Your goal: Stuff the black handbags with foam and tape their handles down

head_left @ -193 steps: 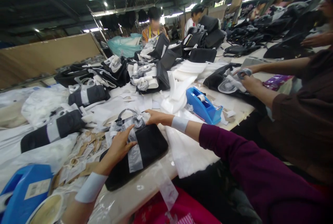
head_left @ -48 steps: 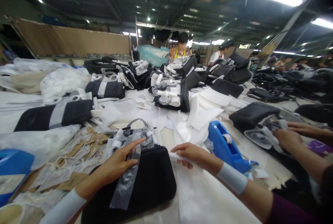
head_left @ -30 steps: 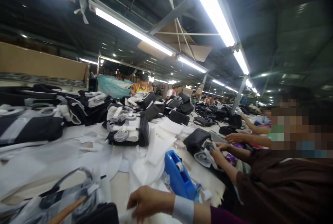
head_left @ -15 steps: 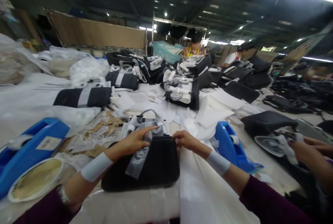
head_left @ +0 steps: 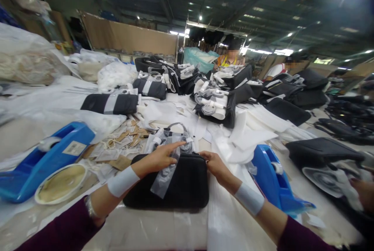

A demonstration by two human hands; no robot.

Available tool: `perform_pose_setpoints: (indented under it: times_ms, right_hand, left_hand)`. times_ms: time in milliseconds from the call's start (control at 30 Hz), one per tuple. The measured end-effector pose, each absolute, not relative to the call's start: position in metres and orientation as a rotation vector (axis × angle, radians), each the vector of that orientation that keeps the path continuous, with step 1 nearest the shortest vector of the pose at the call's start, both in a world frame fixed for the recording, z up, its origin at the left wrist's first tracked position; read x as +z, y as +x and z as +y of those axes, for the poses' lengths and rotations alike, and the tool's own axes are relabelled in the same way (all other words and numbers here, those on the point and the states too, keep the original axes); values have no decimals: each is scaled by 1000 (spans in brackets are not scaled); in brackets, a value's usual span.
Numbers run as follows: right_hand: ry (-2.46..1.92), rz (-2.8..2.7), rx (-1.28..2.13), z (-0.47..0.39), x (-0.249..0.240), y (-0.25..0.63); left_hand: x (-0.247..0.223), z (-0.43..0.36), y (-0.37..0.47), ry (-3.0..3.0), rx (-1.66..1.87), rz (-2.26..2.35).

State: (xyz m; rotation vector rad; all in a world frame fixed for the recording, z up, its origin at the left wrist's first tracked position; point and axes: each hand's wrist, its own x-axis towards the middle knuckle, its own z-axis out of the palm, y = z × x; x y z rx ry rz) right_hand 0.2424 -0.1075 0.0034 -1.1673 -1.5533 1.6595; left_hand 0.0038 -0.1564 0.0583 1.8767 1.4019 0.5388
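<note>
A black bag (head_left: 187,185) lies at the table's near edge, its wrapped handle (head_left: 178,128) rising behind it. A strip of translucent wrap (head_left: 165,181) hangs over its front. My left hand (head_left: 160,157) rests on the bag's top by the strip, thumb and fingers apart; whether it grips the wrap is not clear. At the bag's top right corner my right hand (head_left: 214,165) pinches the edge with thumb and fingers. Both wrists wear pale bands.
Blue tape dispensers stand left (head_left: 55,157) and right (head_left: 271,177). A round dish (head_left: 62,183) and a heap of tags (head_left: 122,142) lie left. Black bags (head_left: 216,103) are piled behind. At the far right, a co-worker's hand (head_left: 362,192) is beside another bag (head_left: 324,151).
The view has shifted, so most things appear further right. My hands keep nearly the same places on the bag. Less of the co-worker's arms shows at the right.
</note>
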Motion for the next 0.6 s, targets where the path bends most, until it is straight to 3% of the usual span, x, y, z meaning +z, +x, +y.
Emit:
perform_pose_setpoints:
  times_ms: [133,267,367,433,600]
  right_hand:
    - [-1159,-1545,1726,-110,-3,243]
    - [-1300,-1891,1780,-94,19,256]
    - [-1368,-2280,1069,-83,52,246]
    - [-1176,-2415,638,-84,74,223]
    - [-853,-2887,678,-101,103,135]
  left_hand:
    - [56,-162,7,1883,510,1451]
    - [51,-169,10,2019,495,1480]
    - [45,-172,11,2124,469,1538]
    - [41,-172,12,2215,444,1590]
    - [34,-173,18,2337,370,1730]
